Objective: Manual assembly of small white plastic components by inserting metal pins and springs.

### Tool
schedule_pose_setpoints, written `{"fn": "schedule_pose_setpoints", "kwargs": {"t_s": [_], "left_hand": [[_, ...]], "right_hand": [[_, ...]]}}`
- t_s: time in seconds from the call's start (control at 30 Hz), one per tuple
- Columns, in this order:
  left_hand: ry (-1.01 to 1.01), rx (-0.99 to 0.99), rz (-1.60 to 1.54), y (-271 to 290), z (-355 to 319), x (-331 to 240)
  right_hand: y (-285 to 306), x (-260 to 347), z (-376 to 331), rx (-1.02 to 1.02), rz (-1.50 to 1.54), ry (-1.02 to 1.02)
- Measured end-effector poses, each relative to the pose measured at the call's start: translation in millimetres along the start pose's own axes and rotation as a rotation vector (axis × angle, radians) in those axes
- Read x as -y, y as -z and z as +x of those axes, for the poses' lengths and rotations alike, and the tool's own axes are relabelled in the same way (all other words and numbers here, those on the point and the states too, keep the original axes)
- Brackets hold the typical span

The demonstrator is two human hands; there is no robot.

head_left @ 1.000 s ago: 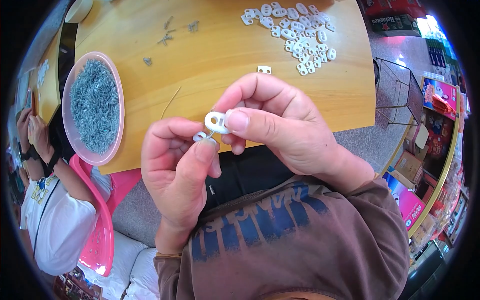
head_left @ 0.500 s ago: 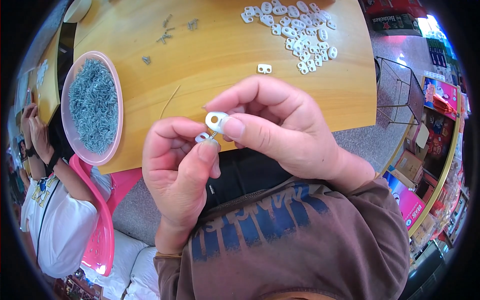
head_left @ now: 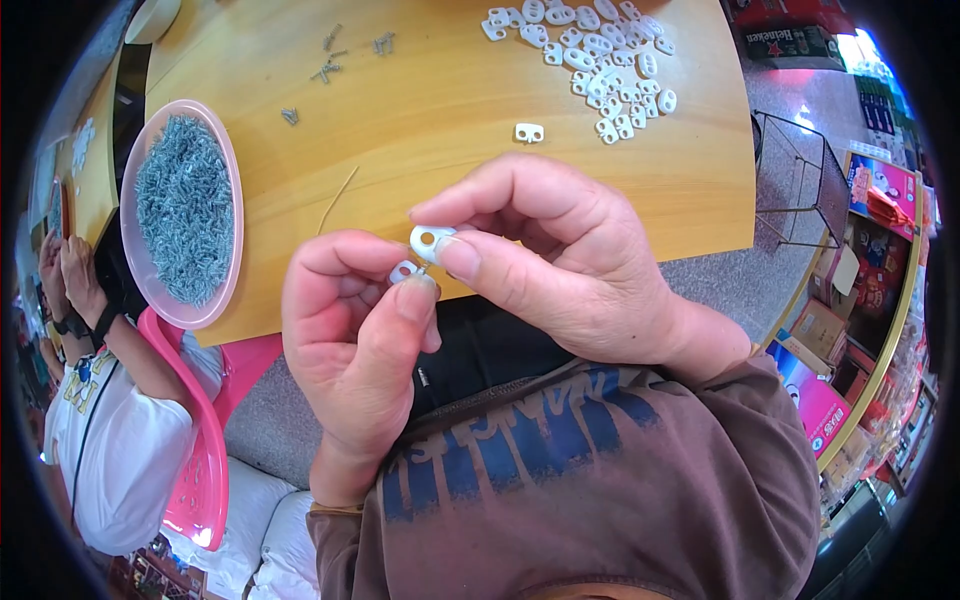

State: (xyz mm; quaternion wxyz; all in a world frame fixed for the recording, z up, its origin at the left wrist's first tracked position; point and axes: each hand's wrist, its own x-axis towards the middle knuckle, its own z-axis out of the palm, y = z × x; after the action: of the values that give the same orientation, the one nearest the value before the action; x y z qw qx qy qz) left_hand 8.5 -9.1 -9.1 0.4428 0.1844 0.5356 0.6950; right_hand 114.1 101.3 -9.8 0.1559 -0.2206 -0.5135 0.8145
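Observation:
Close together over the table's near edge, my two hands each pinch a small white plastic piece. Between thumb and forefinger of my left hand [head_left: 350, 335] is a white piece with a hole [head_left: 403, 271], partly covered by the thumb. My right hand [head_left: 565, 270] grips a rounded white piece with a round hole [head_left: 428, 238], its thumb over one end. A thin metal shank, seemingly a screw, shows in the narrow gap between the two pieces. Most of it is hidden by my fingers.
A pink bowl [head_left: 236, 270] full of small metal screws [head_left: 185, 210] stands at the left. Several white two-hole pieces [head_left: 598, 48] are heaped at the far right, one lone piece [head_left: 529, 132] nearer. Loose screws [head_left: 326, 72] and a thin strand [head_left: 338, 198] lie about. Another person [head_left: 120, 430] sits left.
The two white pieces have come slightly closer together, and less of the metal shank shows between them. Both hands keep their pinch.

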Motion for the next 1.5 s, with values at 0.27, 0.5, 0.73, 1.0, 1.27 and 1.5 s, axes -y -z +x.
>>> {"fn": "schedule_pose_setpoints", "kwargs": {"t_s": [0.27,0.5,0.73,1.0,1.27,1.5], "left_hand": [[-0.033,-0.010,0.015,-3.3,-0.9,0.7],[-0.067,0.018,0.078,-1.4,-3.9,1.3],[-0.014,-0.004,0.061,3.4,-7.6,-0.5],[-0.018,-0.014,0.017,3.9,-6.7,1.6],[-0.012,-0.021,-0.033,4.5,-5.7,3.8],[-0.019,0.005,-0.110,7.4,-5.4,6.8]], "right_hand": [[0.3,-4.5,-1.2,0.045,-0.070,0.061],[0.9,-2.4,-2.1,0.041,0.163,-0.031],[0.2,-2.1,-0.9,0.033,0.232,-0.079],[-0.4,-3.5,-0.5,0.038,0.178,-0.065],[-0.3,-3.8,-0.7,0.050,0.174,-0.089],[3.9,-9.5,0.1,0.145,0.058,0.048]]}}
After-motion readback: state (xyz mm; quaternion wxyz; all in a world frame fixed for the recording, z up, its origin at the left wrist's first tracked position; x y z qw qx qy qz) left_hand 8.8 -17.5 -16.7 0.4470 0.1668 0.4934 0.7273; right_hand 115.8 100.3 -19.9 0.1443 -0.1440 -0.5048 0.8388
